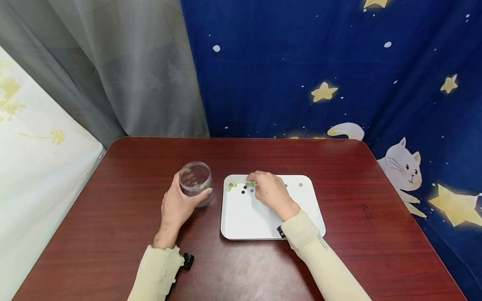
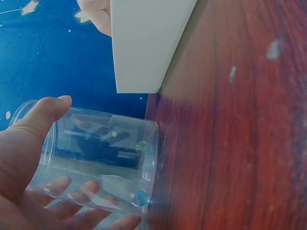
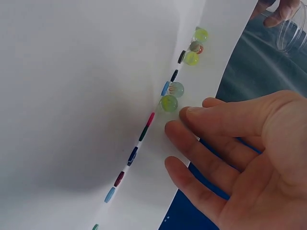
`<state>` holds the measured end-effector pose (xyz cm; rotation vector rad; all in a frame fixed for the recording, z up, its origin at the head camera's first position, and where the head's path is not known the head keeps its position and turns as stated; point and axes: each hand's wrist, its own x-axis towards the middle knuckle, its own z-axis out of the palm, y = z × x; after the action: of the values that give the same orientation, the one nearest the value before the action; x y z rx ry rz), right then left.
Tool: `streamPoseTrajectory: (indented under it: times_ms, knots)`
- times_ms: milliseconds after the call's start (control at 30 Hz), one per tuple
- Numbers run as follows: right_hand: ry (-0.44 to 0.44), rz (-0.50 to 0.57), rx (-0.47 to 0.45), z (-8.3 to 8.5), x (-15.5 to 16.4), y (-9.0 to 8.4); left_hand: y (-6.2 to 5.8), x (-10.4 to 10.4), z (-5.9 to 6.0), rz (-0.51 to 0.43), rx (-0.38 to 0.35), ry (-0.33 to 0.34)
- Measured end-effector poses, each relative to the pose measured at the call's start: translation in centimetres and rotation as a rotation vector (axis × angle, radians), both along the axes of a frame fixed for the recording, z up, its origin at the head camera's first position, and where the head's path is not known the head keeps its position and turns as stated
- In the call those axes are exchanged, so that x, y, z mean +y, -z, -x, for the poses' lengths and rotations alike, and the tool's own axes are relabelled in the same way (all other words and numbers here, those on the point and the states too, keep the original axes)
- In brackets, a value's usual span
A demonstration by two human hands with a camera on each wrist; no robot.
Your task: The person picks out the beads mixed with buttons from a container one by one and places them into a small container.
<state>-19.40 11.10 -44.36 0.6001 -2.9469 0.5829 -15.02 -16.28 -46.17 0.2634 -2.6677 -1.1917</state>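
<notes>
My left hand (image 1: 180,200) grips a clear plastic jar (image 1: 195,182) standing on the table, left of a white tray (image 1: 244,219). In the left wrist view the jar (image 2: 103,158) holds a blue marble (image 2: 140,196) and a green one (image 2: 141,146), with my thumb and fingers (image 2: 62,184) round it. My right hand (image 1: 260,187) reaches over the tray's far edge, where several small marbles (image 1: 230,185) lie. In the right wrist view my fingertips (image 3: 182,117) are straight and right beside a green marble (image 3: 169,103) against the tray wall (image 3: 158,158); more marbles (image 3: 192,57) lie further along.
The dark red wooden table (image 1: 357,251) has rounded corners. Behind it hang a blue star-and-cat cloth (image 1: 339,83) and a grey curtain (image 1: 124,71). A lone marble (image 1: 300,184) lies at the tray's far right. White fabric (image 1: 34,175) borders the table's left side.
</notes>
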Motion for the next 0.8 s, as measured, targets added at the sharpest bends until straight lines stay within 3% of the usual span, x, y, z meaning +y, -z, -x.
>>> streamPoseTrajectory:
  times_ms: [800]
  knots:
    - [-0.007, -0.042, 0.011, 0.05, -0.2, 0.73, -0.1, 0.04, -0.1, -0.001, -0.006, -0.006]
